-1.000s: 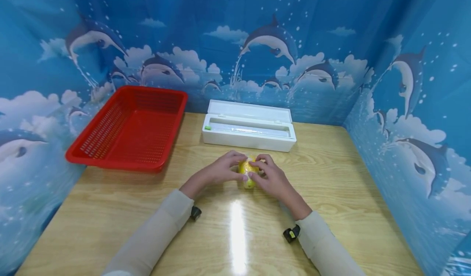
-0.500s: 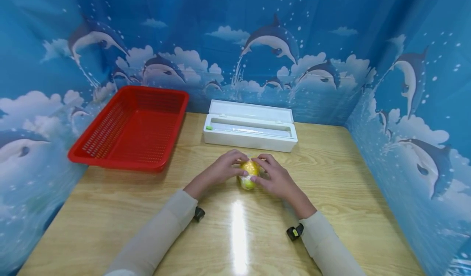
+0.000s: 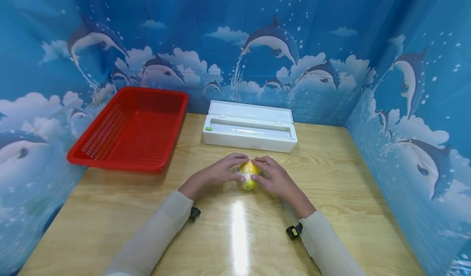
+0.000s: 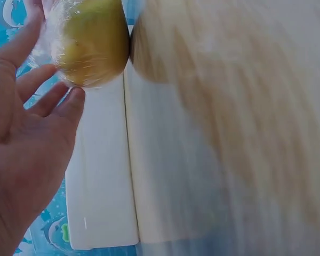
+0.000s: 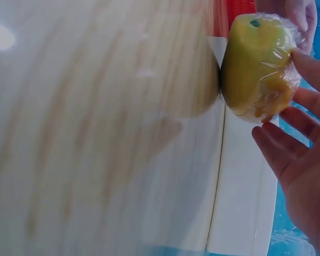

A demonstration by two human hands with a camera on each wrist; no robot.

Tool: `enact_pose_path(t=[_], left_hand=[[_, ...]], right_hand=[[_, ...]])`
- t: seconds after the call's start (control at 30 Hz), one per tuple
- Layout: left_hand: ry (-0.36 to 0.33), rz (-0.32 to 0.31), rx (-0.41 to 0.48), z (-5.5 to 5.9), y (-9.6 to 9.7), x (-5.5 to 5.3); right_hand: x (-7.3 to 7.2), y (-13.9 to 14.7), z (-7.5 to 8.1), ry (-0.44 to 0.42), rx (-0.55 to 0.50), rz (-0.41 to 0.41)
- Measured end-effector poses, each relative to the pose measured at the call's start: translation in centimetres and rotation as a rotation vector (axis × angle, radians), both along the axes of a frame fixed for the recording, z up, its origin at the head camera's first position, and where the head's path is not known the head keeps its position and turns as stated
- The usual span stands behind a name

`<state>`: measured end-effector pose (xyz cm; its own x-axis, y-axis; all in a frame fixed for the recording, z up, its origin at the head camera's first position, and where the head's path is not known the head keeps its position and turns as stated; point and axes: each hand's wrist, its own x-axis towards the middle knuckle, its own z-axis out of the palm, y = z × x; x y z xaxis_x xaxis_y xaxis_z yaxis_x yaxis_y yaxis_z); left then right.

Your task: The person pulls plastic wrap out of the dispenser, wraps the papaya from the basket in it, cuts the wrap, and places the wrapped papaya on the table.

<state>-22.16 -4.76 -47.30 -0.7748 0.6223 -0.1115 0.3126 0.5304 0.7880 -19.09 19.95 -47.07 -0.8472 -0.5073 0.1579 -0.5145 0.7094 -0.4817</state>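
Note:
A yellow-green fruit [image 3: 249, 173] wrapped in clear cling film rests on the wooden table, its exact kind unclear. From its left side my left hand [image 3: 225, 170] holds it, thumb near the front and fingers at the back. My right hand [image 3: 274, 178] holds the other side the same way. In the left wrist view, the fingertips touch the film at the fruit's [image 4: 93, 45] end. The right wrist view shows loose, crinkled film on the fruit [image 5: 256, 69] beside the thumb, and a small green stem mark. Parts of the fruit are hidden behind the fingers.
Behind the hands lies a long white box [image 3: 250, 139] with its lid up, a pale strip inside and a green piece at the left. A red perforated basket [image 3: 162, 161] stands at the back left. Dolphin-print curtains [image 3: 228, 55] border the table [image 3: 342, 186].
Both hands stay around the fruit and shift their fingers slightly over the film. The left thumb has moved a little away from the fruit's front; the fruit has turned slightly.

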Motion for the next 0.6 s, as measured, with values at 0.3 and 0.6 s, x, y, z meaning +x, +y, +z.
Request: enact_pose_path(t=[0.3,0.6], left_hand=[[0.057,0.097,0.066,-0.2,1.1,-0.8],[0.082,0.182,0.091,0.0,2.4,-0.9]], right_hand=[[0.2,-0.2,0.1,-0.035,-0.095,0.012],[0.2,-0.1,-0.2,-0.018,-0.143,0.038]])
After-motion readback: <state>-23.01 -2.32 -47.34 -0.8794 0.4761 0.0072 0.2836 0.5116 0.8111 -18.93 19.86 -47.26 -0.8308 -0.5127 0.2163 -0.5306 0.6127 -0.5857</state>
